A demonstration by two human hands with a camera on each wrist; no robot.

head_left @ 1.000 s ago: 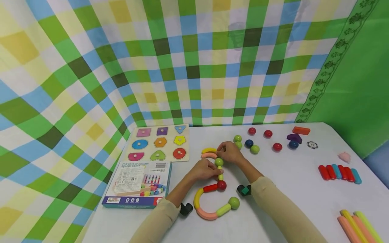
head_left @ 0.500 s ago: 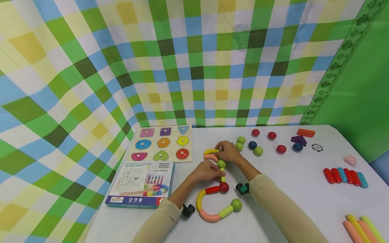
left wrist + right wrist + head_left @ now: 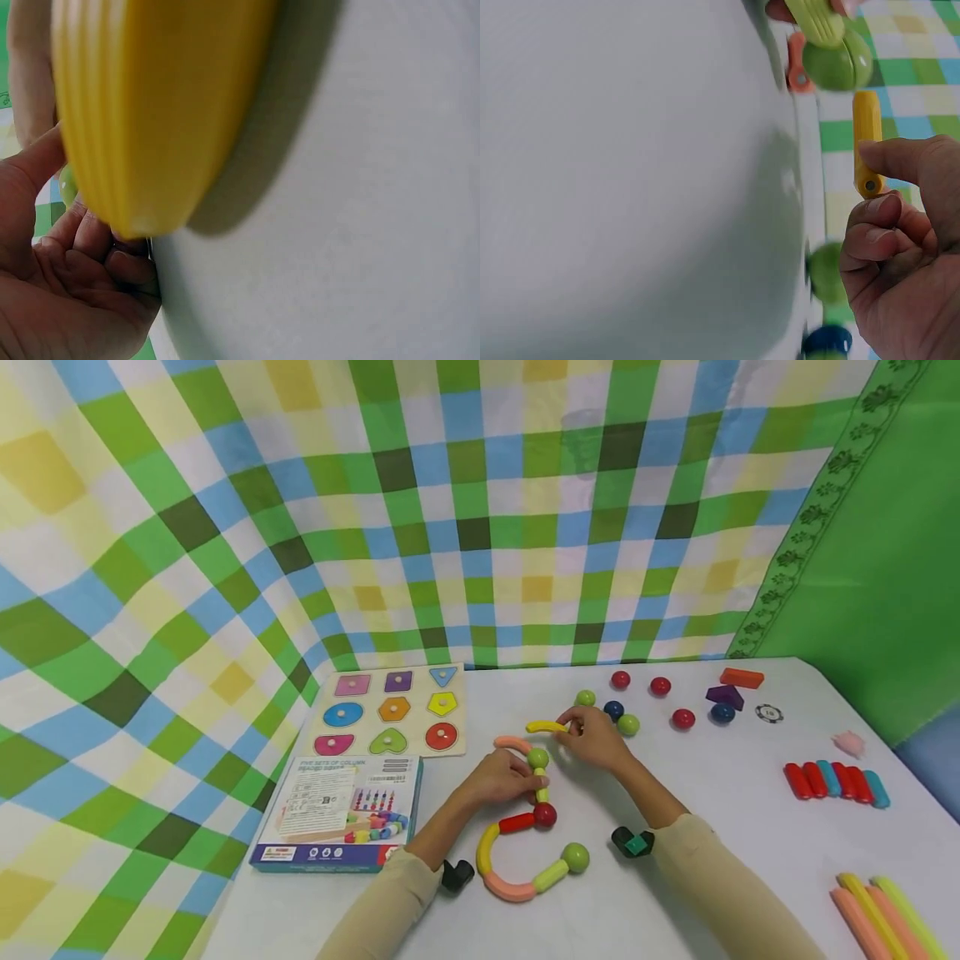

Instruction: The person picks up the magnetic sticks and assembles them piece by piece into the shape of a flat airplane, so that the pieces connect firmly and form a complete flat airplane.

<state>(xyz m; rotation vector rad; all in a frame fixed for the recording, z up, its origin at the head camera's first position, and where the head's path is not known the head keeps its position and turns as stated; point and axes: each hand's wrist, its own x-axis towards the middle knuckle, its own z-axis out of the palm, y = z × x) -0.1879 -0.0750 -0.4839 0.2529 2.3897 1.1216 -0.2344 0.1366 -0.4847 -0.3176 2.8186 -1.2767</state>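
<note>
My right hand pinches a yellow curved stick between thumb and fingers; in the right wrist view a grey dot marks one end of this stick. My left hand pinches a light green stick, which lies between a green ball and a red ball. A coral curved stick lies at the green ball's far left side. From the red ball, a red stick, a yellow arc, a coral arc, another light green stick and a green ball curve round.
A shape puzzle board and a toy box lie to the left. Loose balls are scattered behind my right hand. A row of short sticks and several long sticks lie far right.
The right hand has drawn the yellow curved stick to the right, apart from the coral curved stick beside which it lay. The left hand keeps its place on the light green stick.
</note>
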